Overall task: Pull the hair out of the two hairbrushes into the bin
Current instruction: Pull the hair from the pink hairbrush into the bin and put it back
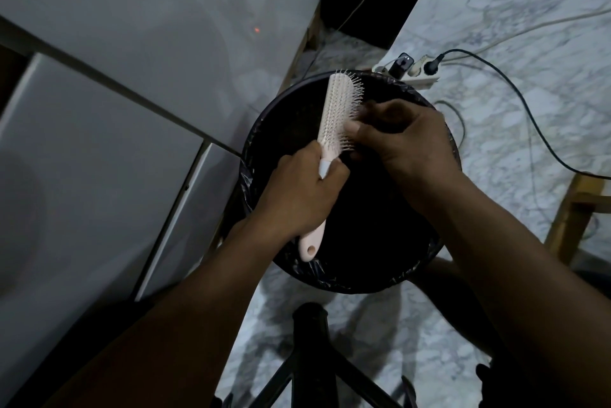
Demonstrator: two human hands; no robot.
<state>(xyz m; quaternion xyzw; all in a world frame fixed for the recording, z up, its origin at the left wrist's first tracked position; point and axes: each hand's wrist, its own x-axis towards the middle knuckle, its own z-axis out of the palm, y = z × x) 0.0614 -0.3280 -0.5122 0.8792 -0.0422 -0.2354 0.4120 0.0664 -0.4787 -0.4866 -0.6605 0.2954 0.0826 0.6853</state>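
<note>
Pale pink plastic hairbrush point(334, 123), light and stiff, is gripped at its handle by the left hand point(299, 191) over the round black-lined bin point(264, 130); right hand point(405, 139) fingers pinch among its bristles.

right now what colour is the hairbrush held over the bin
Pale pink plastic hairbrush, clearest in the head view.

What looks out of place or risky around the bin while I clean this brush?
Nothing is spilled or broken. The oddity is the power strip lying on the floor right behind the bin, its cables trailing loosely past it. The left hand holds the pink hairbrush over the bin.
</note>
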